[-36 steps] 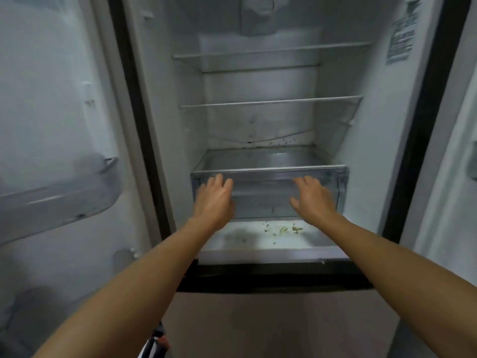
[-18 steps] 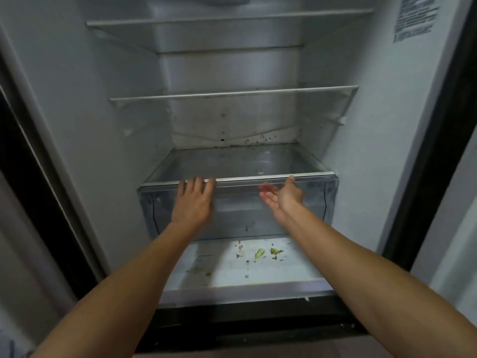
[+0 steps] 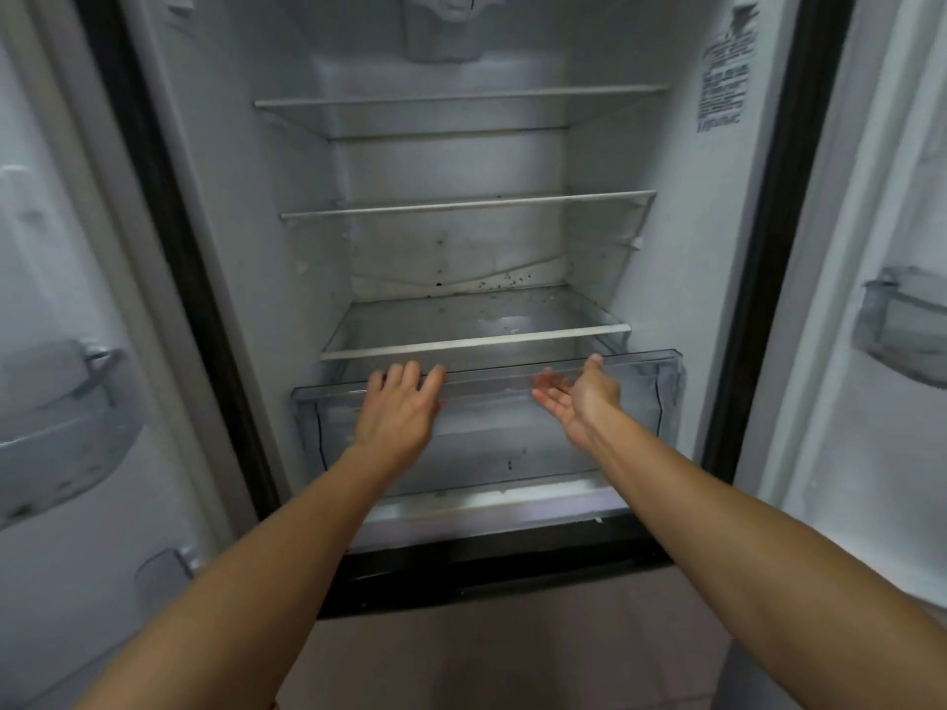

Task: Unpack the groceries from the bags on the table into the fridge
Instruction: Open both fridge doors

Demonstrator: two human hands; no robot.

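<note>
The fridge [image 3: 692, 279] stands open in front of me, its glass shelves [image 3: 469, 203] bare. At the bottom a clear plastic drawer [image 3: 640, 402] is pulled partly out from under the lowest shelf [image 3: 476, 341]. My left hand [image 3: 399, 412] lies palm down on the drawer's front rim, fingertips hooked over its top edge. My right hand [image 3: 576, 397] is turned palm up with straight fingers at the rim, holding nothing. No groceries or bags are in view.
The left door [image 3: 61, 402] carries a clear door bin; another door bin [image 3: 902, 330] shows on the panel at the right. Dark specks dot the back wall above the lowest shelf. A black sill [image 3: 487, 561] runs below the compartment.
The drawer has slid out towards me, now covering the crumb-strewn floor. My right hand turned palm up. The view pulled back and up, showing both door panels.
</note>
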